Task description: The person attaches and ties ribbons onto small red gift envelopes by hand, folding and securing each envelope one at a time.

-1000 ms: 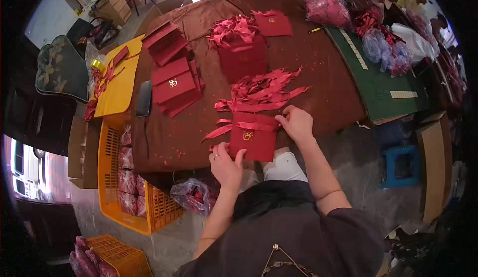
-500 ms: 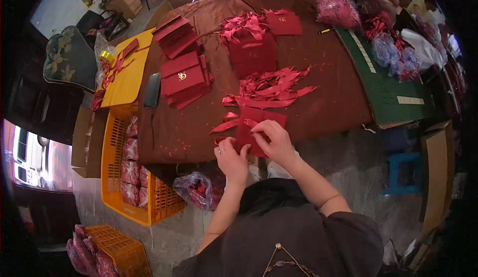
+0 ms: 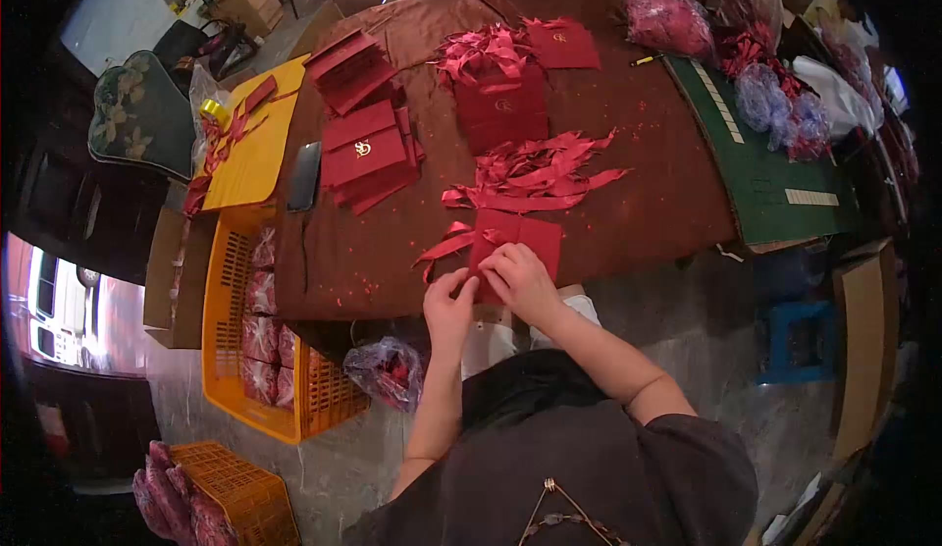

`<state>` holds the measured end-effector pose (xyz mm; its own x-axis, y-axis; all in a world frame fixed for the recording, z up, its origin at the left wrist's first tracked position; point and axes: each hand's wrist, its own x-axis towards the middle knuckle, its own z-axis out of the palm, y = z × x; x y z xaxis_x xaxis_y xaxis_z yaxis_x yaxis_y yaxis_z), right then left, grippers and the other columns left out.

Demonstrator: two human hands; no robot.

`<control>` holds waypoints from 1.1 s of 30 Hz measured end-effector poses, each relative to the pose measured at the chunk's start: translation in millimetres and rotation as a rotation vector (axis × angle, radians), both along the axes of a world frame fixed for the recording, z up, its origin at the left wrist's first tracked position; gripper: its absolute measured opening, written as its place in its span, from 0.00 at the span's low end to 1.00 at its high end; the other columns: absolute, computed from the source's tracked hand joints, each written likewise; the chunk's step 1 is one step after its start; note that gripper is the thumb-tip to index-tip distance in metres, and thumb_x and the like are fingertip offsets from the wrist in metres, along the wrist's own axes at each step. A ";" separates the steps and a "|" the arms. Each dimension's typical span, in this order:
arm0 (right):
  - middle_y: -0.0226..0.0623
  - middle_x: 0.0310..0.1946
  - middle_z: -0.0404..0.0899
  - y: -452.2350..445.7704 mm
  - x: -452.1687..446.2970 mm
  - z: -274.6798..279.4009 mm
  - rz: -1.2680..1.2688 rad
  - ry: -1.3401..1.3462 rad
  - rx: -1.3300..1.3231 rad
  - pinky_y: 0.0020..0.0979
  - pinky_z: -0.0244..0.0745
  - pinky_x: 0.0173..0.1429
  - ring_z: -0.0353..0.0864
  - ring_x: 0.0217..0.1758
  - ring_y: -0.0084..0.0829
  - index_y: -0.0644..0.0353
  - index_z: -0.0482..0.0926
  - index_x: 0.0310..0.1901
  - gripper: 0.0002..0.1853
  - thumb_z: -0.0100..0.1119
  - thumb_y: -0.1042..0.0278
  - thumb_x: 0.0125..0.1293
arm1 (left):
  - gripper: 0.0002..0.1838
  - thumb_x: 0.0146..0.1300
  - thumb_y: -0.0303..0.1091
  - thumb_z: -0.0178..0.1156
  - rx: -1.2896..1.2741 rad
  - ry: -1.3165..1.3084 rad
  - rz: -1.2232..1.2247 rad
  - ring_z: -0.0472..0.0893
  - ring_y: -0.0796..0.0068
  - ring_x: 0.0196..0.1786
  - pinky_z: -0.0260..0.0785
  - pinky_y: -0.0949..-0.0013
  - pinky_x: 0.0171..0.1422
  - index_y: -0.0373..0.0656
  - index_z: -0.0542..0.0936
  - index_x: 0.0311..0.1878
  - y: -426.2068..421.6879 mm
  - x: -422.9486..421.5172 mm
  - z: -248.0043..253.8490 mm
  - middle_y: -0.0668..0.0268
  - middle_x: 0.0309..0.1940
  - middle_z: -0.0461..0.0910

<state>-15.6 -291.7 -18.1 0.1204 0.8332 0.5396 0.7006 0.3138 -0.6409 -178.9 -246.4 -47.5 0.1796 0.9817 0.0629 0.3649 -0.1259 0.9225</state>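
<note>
A red bag [image 3: 538,240] lies at the table's front edge, with a pink-red ribbon [image 3: 449,243] reaching out to its left. At the bag's left edge, my left hand [image 3: 449,306] is closed, thumb and fingertips together. My right hand [image 3: 520,281] is closed in a pinch over the bag's lower left part, its fingertips close to the left ones. What small piece the fingertips hold is hidden. Just beyond the bag lies a pile of loose ribbons [image 3: 540,175]. Behind it is a stack of red bags [image 3: 500,114] with more ribbons on top.
Folded red bags [image 3: 365,149] and a black phone [image 3: 303,177] lie to the left on the table [image 3: 648,203]. A green mat [image 3: 760,183] is at the right. An orange crate [image 3: 316,404] stands on the floor at left, a blue stool [image 3: 797,345] at right.
My right hand has moved left from the bag's right edge to beside my left hand, covering the gold logo. The ribbon no longer stretches across the bag. The view has shifted slightly.
</note>
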 end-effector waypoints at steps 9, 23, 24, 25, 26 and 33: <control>0.42 0.38 0.78 -7.3 -8.3 5.4 0.038 0.016 0.031 0.43 0.77 0.50 0.79 0.45 0.47 0.62 0.82 0.40 0.07 0.66 0.75 0.61 | 0.13 0.61 0.31 0.69 0.151 0.077 0.012 0.83 0.59 0.47 0.74 0.60 0.56 0.38 0.88 0.48 -17.6 9.1 30.9 0.57 0.40 0.87; 0.44 0.34 0.79 -14.8 -11.2 26.4 -0.009 0.233 -0.054 0.46 0.77 0.46 0.81 0.41 0.48 0.61 0.78 0.46 0.11 0.62 0.77 0.61 | 0.19 0.62 0.26 0.66 0.415 0.184 -0.069 0.78 0.57 0.44 0.71 0.58 0.52 0.39 0.85 0.58 -46.5 18.2 59.5 0.59 0.37 0.81; 0.45 0.35 0.79 -15.6 -12.6 29.0 -0.007 0.310 -0.089 0.45 0.77 0.47 0.82 0.41 0.48 0.61 0.77 0.47 0.12 0.61 0.78 0.62 | 0.19 0.62 0.26 0.66 0.417 0.184 -0.073 0.78 0.57 0.44 0.71 0.58 0.52 0.39 0.85 0.58 -46.1 16.9 60.7 0.59 0.37 0.81; 0.45 0.35 0.80 -14.5 -12.2 28.8 -0.007 0.348 -0.092 0.44 0.78 0.47 0.82 0.42 0.48 0.60 0.76 0.49 0.14 0.61 0.80 0.62 | 0.19 0.63 0.26 0.65 0.372 0.168 -0.110 0.78 0.58 0.43 0.72 0.59 0.52 0.38 0.84 0.58 -44.8 14.6 61.7 0.59 0.37 0.81; 0.45 0.35 0.80 -15.4 -10.8 29.2 -0.011 0.348 -0.090 0.44 0.78 0.47 0.82 0.42 0.48 0.60 0.76 0.49 0.14 0.61 0.80 0.62 | 0.19 0.64 0.25 0.64 0.326 0.150 -0.145 0.79 0.58 0.43 0.72 0.60 0.52 0.38 0.84 0.59 -43.3 11.7 62.4 0.58 0.37 0.81; 0.36 0.34 0.83 -22.1 5.4 42.1 0.045 0.198 -0.075 0.35 0.77 0.47 0.83 0.40 0.37 0.59 0.78 0.40 0.14 0.75 0.71 0.57 | 0.12 0.67 0.23 0.64 0.047 -0.061 -0.287 0.84 0.70 0.48 0.74 0.71 0.54 0.34 0.85 0.53 -11.5 -13.7 65.6 0.60 0.42 0.85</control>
<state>-10.2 -313.8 24.0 0.1796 0.8772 0.4452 0.5451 0.2880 -0.7873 -192.6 -257.9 18.1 0.4439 0.8872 0.1260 0.2527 -0.2588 0.9323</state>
